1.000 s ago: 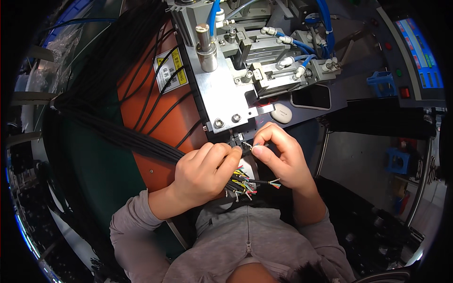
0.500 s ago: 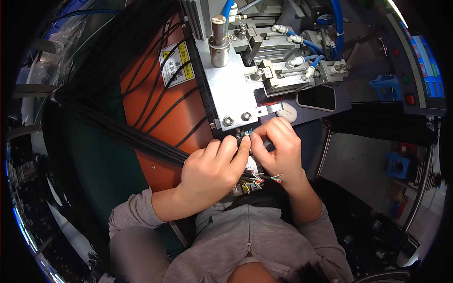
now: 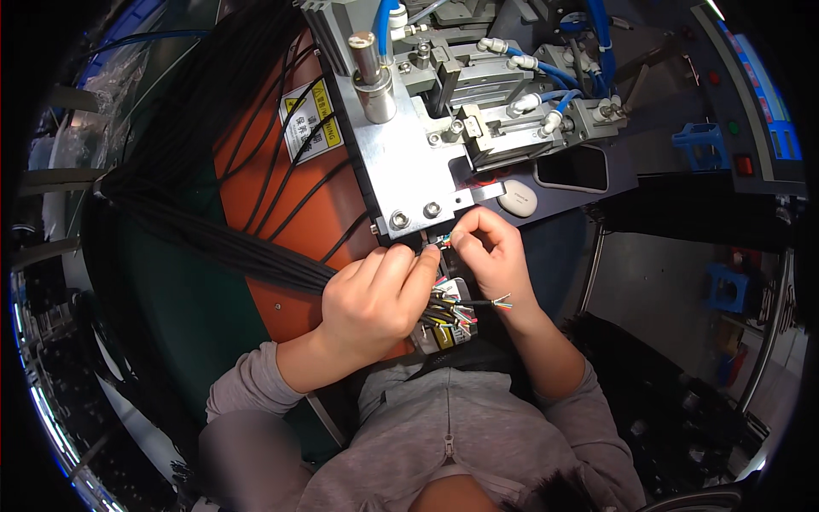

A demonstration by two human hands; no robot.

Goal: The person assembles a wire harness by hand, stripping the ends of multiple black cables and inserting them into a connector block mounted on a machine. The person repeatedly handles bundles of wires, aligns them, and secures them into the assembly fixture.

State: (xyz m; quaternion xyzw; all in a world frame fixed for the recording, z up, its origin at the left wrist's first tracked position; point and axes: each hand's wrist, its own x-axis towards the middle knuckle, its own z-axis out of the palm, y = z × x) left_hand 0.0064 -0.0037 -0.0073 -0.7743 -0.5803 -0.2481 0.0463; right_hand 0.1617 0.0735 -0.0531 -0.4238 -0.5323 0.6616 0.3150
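Just below the near edge of the machine's metal plate (image 3: pixel 391 166), my two hands meet at the end of a black cable. My left hand (image 3: pixel 367 294) pinches the cable between thumb and forefinger. Small coloured wires (image 3: pixel 443 242) stick out of its end, and the thumb and forefinger of my right hand (image 3: pixel 495 256) are closed on them. Their very tips are partly hidden by my fingers. Below my hands, several black cable ends (image 3: pixel 448 311) with bare coloured wires lie fanned out over a box with a yellow label. One cable end reaches toward my right wrist.
A thick bundle of black cables (image 3: pixel 222 243) crosses the orange panel (image 3: pixel 281 294) from the left. Pneumatic cylinders (image 3: pixel 503 136) with blue hoses stand on the machine. A white rounded case (image 3: pixel 517 199) and a phone (image 3: pixel 572 168) lie on the grey surface to the right.
The view has shifted slightly, so the machine appears further left. My right fingers have shifted a little at the coloured wires, which show more plainly. My left hand keeps its pinch on the cable.
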